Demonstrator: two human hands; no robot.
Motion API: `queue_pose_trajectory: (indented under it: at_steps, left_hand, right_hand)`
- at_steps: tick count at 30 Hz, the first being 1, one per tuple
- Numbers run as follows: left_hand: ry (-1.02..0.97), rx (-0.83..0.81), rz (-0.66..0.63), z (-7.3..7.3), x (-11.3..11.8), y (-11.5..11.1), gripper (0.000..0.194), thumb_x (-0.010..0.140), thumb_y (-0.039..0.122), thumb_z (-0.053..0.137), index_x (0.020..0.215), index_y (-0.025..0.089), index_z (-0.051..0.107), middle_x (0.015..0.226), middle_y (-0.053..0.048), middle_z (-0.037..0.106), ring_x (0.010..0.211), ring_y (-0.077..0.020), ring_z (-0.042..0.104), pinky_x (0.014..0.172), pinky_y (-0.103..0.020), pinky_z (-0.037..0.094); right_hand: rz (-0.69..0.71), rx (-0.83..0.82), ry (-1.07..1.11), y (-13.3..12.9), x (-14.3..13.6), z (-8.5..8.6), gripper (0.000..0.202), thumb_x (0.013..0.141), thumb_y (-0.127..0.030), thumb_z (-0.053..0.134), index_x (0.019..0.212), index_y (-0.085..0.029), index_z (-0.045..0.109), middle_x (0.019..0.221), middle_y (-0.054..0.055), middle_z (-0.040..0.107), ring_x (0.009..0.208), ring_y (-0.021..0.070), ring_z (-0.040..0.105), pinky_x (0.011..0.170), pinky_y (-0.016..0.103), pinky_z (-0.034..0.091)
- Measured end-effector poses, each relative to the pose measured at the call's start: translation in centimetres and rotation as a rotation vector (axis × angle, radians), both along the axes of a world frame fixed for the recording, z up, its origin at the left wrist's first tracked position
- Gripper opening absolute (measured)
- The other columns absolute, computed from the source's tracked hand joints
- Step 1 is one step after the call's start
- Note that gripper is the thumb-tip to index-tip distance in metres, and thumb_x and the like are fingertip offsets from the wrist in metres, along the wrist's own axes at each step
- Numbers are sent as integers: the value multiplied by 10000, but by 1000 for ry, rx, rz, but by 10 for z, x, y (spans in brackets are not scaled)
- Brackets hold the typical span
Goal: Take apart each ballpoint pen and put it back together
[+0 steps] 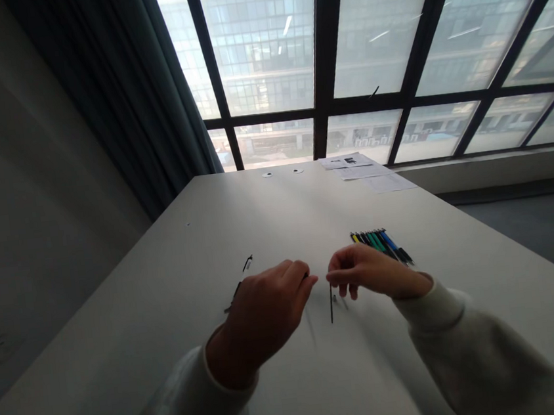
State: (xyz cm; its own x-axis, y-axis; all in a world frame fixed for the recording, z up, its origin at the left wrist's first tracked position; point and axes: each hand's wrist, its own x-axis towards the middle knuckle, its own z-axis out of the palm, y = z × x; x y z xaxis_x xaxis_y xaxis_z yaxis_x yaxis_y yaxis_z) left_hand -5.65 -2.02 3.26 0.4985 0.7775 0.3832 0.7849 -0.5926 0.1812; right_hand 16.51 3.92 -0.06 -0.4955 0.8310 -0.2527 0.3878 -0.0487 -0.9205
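Observation:
My right hand [370, 270] pinches the top of a thin dark pen refill [331, 306], which hangs down nearly upright over the table. Just to its left, my left hand [272, 307] is closed with thumb and fingers together; a small dark bit shows at the fingertips, too hidden to name. Close beside the refill is a tiny grey piece [335, 298], seemingly on the tabletop. Partly covered by my left hand, pen parts [248, 263] in black and white lie on the table. Behind my right hand is a row of several pens [377, 240] in yellow, black, green and blue.
The white table [192, 295] stretches toward large windows [264, 44]. Printed papers [365, 170] lie at its far right corner. Two small white pieces [297, 171] sit near the far edge. A dark curtain [131, 97] hangs at the left.

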Motion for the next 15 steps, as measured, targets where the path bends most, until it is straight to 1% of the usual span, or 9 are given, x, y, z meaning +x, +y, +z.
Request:
queue_pose_trajectory:
  at_steps: [1, 2, 5, 7, 9, 11, 13, 15]
  left_hand:
    - [26, -26, 6, 0, 0, 0, 218, 998, 306, 460, 921, 169, 612, 745, -4, 646, 560, -130, 559, 510, -237, 368]
    - [49, -42, 11, -1, 0, 0, 217, 997, 305, 460, 916, 171, 611, 746, -4, 644, 561, -132, 558, 512, -241, 362]
    - [86, -61, 30, 1, 1, 1, 223, 997, 314, 452, 911, 179, 607, 756, -5, 646, 577, -143, 568, 519, -254, 344]
    - [95, -65, 39, 2, 0, 1, 225, 997, 321, 448, 911, 185, 604, 758, -3, 647, 588, -150, 577, 524, -262, 337]
    - [104, -65, 43, 3, 0, 1, 228, 996, 325, 445, 902, 191, 603, 760, -3, 649, 600, -158, 586, 531, -271, 337]
    - [112, -62, 42, 4, -1, 1, 234, 997, 334, 439, 900, 198, 603, 774, -7, 656, 626, -169, 600, 543, -279, 345]
    - [116, -59, 39, 5, -2, 1, 242, 999, 346, 432, 909, 204, 605, 790, -10, 663, 652, -177, 615, 561, -286, 356]
    - [116, -61, 35, 5, -3, 0, 241, 1001, 349, 429, 916, 207, 605, 797, -8, 666, 664, -179, 624, 569, -288, 360]
  right_hand:
    - [43, 43, -197, -1, -8, -10, 197, 833, -318, 627, 745, -141, 627, 632, 13, 682, 536, 110, 643, 502, 204, 519]
    - [51, 64, -277, -3, -15, -19, 186, 827, -287, 609, 720, -137, 636, 609, 24, 685, 514, 120, 645, 490, 209, 513]
    - [42, 154, -423, -10, -31, -42, 228, 802, -215, 576, 594, -136, 627, 521, 40, 657, 484, 135, 639, 523, 222, 501]
    - [27, 241, -516, -14, -37, -50, 240, 798, -193, 570, 572, -138, 629, 538, 64, 671, 570, 164, 674, 614, 244, 509]
    - [10, 326, -613, -17, -40, -56, 193, 796, -190, 591, 628, -127, 662, 660, 113, 720, 741, 220, 707, 723, 284, 505]
    - [1, 392, -703, -18, -43, -60, 144, 802, -200, 616, 724, -107, 694, 816, 163, 743, 884, 270, 697, 798, 322, 487]
    - [5, 429, -779, -20, -46, -63, 148, 823, -214, 623, 814, -93, 708, 919, 188, 737, 946, 293, 683, 824, 340, 476]
    - [5, 446, -849, -23, -48, -63, 173, 851, -237, 621, 882, -93, 712, 963, 187, 729, 957, 288, 682, 828, 334, 476]
